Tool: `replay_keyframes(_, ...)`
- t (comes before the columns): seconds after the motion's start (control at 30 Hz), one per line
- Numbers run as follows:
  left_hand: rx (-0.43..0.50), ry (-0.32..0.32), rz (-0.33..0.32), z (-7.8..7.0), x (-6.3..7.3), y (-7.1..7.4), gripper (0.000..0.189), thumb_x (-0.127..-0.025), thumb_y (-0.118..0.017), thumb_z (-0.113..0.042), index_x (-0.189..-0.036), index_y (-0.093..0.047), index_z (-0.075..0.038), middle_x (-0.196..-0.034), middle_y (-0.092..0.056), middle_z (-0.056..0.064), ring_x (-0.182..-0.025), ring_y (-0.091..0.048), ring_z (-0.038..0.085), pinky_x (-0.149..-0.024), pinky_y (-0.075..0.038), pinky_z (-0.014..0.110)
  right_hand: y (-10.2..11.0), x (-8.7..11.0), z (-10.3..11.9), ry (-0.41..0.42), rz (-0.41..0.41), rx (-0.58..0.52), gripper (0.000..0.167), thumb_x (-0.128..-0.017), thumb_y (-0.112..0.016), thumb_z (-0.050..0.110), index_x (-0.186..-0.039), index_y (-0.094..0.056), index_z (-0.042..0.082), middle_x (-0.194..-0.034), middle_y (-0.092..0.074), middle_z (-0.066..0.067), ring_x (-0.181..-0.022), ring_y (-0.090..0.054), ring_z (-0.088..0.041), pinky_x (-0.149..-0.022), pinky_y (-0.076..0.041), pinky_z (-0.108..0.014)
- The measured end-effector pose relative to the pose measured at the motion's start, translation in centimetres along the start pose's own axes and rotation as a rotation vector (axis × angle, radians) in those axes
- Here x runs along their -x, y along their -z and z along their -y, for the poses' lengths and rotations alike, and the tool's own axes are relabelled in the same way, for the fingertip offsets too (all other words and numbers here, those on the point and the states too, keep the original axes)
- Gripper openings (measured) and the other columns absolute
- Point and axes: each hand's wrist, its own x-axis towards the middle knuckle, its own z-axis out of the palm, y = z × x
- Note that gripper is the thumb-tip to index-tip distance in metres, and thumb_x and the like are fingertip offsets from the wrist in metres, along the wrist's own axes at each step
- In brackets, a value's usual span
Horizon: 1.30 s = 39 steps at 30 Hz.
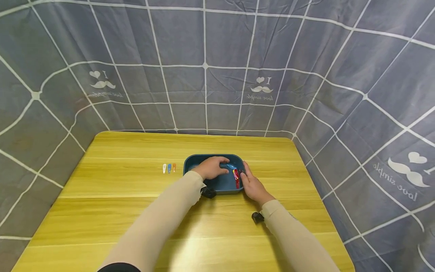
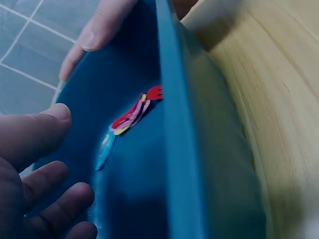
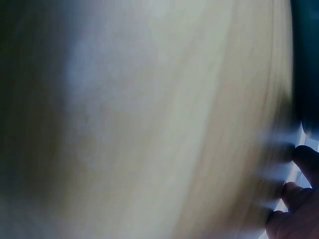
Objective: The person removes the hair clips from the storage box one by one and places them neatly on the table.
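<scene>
A dark blue tray [image 1: 225,192] stands on the table with several snap hair clips inside. My left hand [image 1: 210,168] reaches over its left part; in the left wrist view the thumb and fingers are apart with nothing between them. Red, pink and yellow clips [image 2: 132,115] lie bunched on the tray floor, and a light blue clip [image 2: 104,149] touches one end of the bunch. With the thumb inside the rim and fingers outside, my right hand [image 1: 253,187] grips the tray's right wall. In the right wrist view only its fingertips [image 3: 294,199] show.
Left of the tray, a white clip [image 1: 164,168], a blue clip [image 1: 169,168] and an orange clip [image 1: 174,167] lie in a row on the wooden table [image 1: 129,181]. A grey checked curtain [image 1: 183,87] hangs behind the table and along its sides.
</scene>
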Motion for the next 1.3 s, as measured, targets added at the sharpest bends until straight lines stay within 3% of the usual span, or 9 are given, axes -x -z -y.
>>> replay_keyframes(0.43, -0.047, 0.041, 0.047, 0.0, -1.6, -2.3, 0.053, -0.101, -0.074, -0.028, -0.151, -0.06, -0.018, -0.155, -0.058, 0.008, -0.147, -0.051, 0.028, -0.122, -0.042, 0.045, 0.0, 0.1, -0.1, 0.015, -0.009, 0.003, 0.062, -0.116, -0.029, 0.043, -0.171, -0.006, 0.027, -0.162, -0.044, -0.024, -0.144, -0.049, -0.051, -0.121, -0.034, -0.066)
replay_keyframes(0.7, -0.086, 0.017, 0.067, -0.3, -2.2, -4.1, 0.057, -0.098, -0.077, -0.028, -0.152, -0.059, -0.021, -0.157, -0.056, 0.007, -0.148, -0.05, 0.028, -0.122, -0.042, 0.045, 0.1, 0.2, 0.0, 0.014, -0.013, -0.001, 0.062, -0.116, -0.028, 0.043, -0.172, -0.008, 0.025, -0.161, -0.045, -0.025, -0.144, -0.049, -0.05, -0.121, -0.036, -0.065)
replay_keyframes(1.03, -0.143, -0.027, 0.03, -1.4, -1.5, -6.0, 0.058, -0.097, -0.078, -0.024, -0.152, -0.059, -0.019, -0.16, -0.052, 0.007, -0.147, -0.051, 0.03, -0.119, -0.045, 0.045, 0.1, 0.2, 0.0, 0.035, -0.018, 0.008, 0.061, -0.116, -0.028, 0.04, -0.172, -0.009, 0.023, -0.158, -0.048, -0.029, -0.14, -0.052, -0.052, -0.118, -0.039, -0.065)
replay_keyframes(1.3, -0.199, -0.025, -0.011, -1.3, -1.8, -6.9, 0.058, -0.097, -0.079, -0.03, -0.151, -0.06, -0.019, -0.158, -0.053, 0.006, -0.144, -0.054, 0.029, -0.117, -0.047, 0.047, 0.1, 0.3, 0.1, 0.023, -0.01, -0.005, 0.061, -0.116, -0.027, 0.041, -0.172, -0.008, 0.024, -0.16, -0.046, -0.028, -0.141, -0.051, -0.052, -0.118, -0.038, -0.067)
